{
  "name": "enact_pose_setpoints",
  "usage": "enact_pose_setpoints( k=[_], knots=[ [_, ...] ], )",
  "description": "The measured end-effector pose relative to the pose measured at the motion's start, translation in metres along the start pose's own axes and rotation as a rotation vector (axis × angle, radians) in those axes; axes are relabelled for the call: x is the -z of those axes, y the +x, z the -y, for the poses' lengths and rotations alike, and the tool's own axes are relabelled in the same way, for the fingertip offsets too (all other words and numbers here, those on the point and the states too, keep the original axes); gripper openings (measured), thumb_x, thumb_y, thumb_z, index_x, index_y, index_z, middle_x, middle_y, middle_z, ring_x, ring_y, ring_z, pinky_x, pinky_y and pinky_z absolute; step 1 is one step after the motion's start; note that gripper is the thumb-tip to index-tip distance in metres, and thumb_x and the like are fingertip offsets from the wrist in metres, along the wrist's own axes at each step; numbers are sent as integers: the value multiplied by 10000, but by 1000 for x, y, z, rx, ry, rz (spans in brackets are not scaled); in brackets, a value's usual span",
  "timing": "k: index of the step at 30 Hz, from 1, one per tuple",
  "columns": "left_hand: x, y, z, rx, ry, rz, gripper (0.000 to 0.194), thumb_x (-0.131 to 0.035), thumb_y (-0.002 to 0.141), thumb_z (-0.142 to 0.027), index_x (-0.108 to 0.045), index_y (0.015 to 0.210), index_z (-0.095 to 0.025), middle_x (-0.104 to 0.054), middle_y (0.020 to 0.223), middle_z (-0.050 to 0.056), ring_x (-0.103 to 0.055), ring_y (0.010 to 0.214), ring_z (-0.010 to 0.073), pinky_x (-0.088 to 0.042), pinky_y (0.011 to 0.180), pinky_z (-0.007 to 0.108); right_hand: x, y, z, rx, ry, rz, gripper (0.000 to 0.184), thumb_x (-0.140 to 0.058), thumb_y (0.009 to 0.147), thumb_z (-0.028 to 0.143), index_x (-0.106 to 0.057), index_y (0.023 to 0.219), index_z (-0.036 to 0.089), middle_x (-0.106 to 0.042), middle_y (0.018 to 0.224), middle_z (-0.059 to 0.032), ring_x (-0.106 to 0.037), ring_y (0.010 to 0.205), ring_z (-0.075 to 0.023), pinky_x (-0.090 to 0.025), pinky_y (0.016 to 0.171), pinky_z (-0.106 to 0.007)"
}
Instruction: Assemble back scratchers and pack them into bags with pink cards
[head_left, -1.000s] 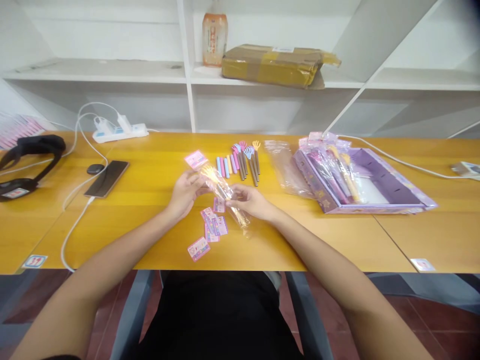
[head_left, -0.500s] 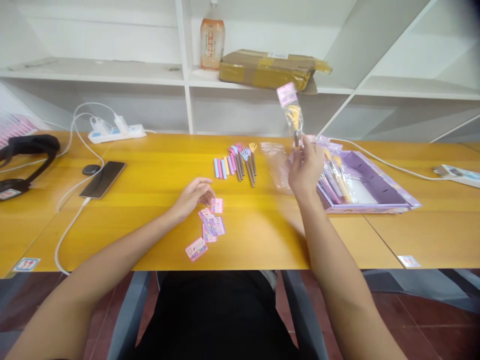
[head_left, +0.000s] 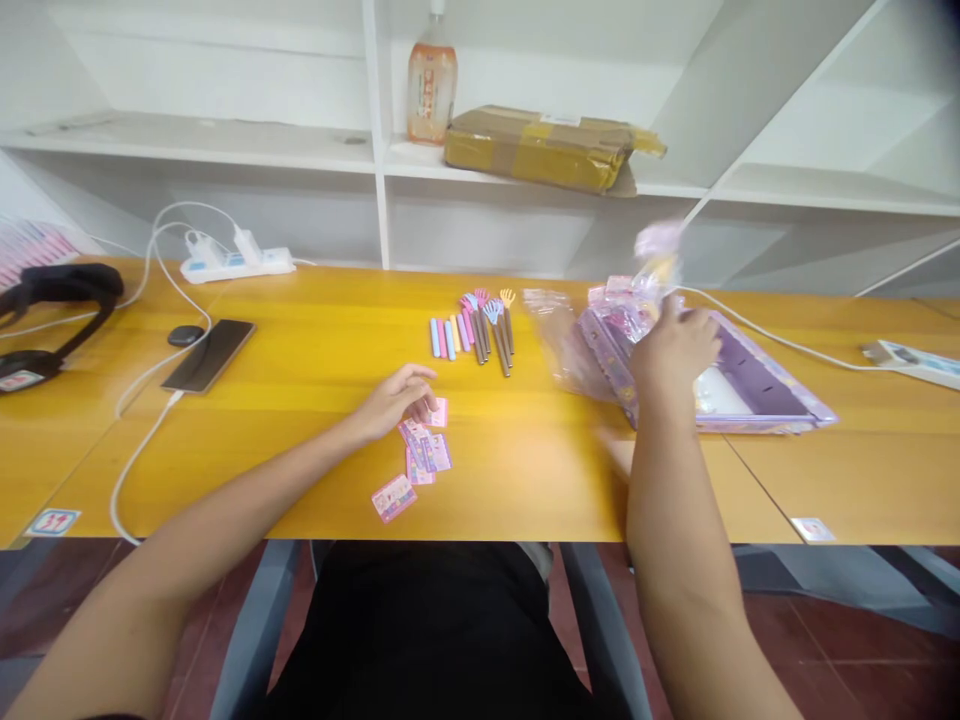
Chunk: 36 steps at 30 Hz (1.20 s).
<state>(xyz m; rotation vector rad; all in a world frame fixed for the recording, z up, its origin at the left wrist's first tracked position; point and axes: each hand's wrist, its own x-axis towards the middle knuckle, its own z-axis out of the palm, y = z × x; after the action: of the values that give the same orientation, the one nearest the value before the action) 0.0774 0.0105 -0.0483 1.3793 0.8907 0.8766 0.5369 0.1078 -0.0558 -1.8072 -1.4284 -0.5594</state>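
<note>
My right hand (head_left: 675, 348) is closed on a bagged back scratcher (head_left: 660, 268), blurred by motion, with a yellow claw and a pink top on its clear bag. It is over the purple box (head_left: 759, 424), hiding part of the bags inside. Beside the pink printed cards (head_left: 429, 450), my left hand (head_left: 399, 400) hovers or rests with loosely bent fingers apart, holding nothing; it partly covers the topmost card. Beyond it lie several back scratchers (head_left: 501, 335) with colourful claws and metal rods, next to short pastel handles (head_left: 450, 337).
Empty-looking clear plastic bags (head_left: 559, 340) lie left of the box. A phone (head_left: 210, 355) on a cable, a power strip (head_left: 238, 264) and a black headset (head_left: 64, 310) are at left. On the shelf stand a bottle (head_left: 432, 90) and a taped carton (head_left: 540, 148).
My right hand has moved right and slightly down with the bagged back scratcher, from above the plastic bags to over the purple box. The left hand has barely shifted.
</note>
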Motion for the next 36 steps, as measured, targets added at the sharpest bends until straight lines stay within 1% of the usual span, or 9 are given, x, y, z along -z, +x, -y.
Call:
enact_pose_setpoints(
  k=[3, 5, 11, 17, 20, 23, 26, 30, 36],
  knots=[
    [0, -1, 1, 5, 25, 9, 343, -647, 970, -433, -565, 1189, -183, -738, 864, 42, -691, 677, 161, -521, 654, 292, -12, -10, -9, -143, -81, 147, 306, -493, 917, 204, -762, 1006, 90, -536, 1067, -291, -487, 1079, -386, -369, 856, -594],
    [1, -1, 1, 11, 38, 17, 340, -641, 973, -434, -564, 1192, -186, -737, 867, 40, -689, 679, 159, -513, 654, 290, -16, -14, -10, -179, -83, 169, 281, -498, 881, 170, -759, 956, 97, -533, 1092, -296, -472, 1108, -390, -358, 881, -597],
    [2, 0, 2, 21, 68, 32, 303, -600, 1001, -418, -557, 1197, -191, -725, 874, 35, -688, 695, 158, -508, 672, 294, -15, -11, 11, -145, -52, 43, 436, -458, 843, 101, -724, 1186, 61, -529, 1216, -333, -442, 1164, -395, -336, 961, -612],
    [3, -1, 8, 23, 144, 73, 302, -524, 1035, -441, -545, 1213, -198, -720, 909, 56, -674, 702, 172, -532, 685, 325, -11, -17, 67, 196, 194, 87, 510, -444, 944, 178, -610, 1415, 77, -572, 1302, -240, -514, 1218, -341, -412, 1083, -528],
    [7, 0, 5, -115, 471, 62, 303, -470, 1058, -432, -596, 1203, -197, -731, 1019, 90, -691, 868, 218, -569, 836, 406, -11, -32, 100, 361, 262, 236, 435, -419, 1016, 246, -652, 1355, 105, -601, 1289, -203, -544, 1227, -322, -446, 1096, -470],
    [13, 7, 1, -369, 953, 9, 334, -434, 1071, -362, -673, 1236, -197, -680, 1354, 121, -591, 1253, 297, -458, 1137, 522, -11, -48, 127, 429, 268, 448, 395, -409, 1071, 357, -705, 1212, 138, -635, 1178, -174, -596, 1159, -309, -473, 1070, -425],
    [16, 18, 4, -403, 1181, -28, 486, -383, 1087, -349, -542, 1520, -193, -436, 1679, 90, -366, 1518, 347, -310, 1278, 554, -9, -61, 146, 343, 198, 637, 332, -483, 1054, 400, -696, 1130, 158, -640, 1151, -159, -645, 1042, -295, -503, 996, -402],
    [16, 26, 14, -291, 1267, 62, 697, -369, 1095, -493, -190, 1723, -250, -222, 1788, 35, -109, 1643, 397, -173, 1325, 607, -4, -68, 159, 218, 117, 732, 274, -574, 1015, 406, -678, 1099, 167, -651, 1176, -160, -671, 1009, -294, -513, 914, -382],
    [10, 26, 14, -250, 1309, 30, 680, -363, 1095, -502, -236, 1696, -211, -328, 1744, 78, -206, 1598, 402, -205, 1305, 570, 0, -68, 167, 151, 73, 785, 267, -592, 985, 389, -724, 979, 157, -699, 1149, -176, -709, 962, -280, -505, 836, -354]
  ],
)
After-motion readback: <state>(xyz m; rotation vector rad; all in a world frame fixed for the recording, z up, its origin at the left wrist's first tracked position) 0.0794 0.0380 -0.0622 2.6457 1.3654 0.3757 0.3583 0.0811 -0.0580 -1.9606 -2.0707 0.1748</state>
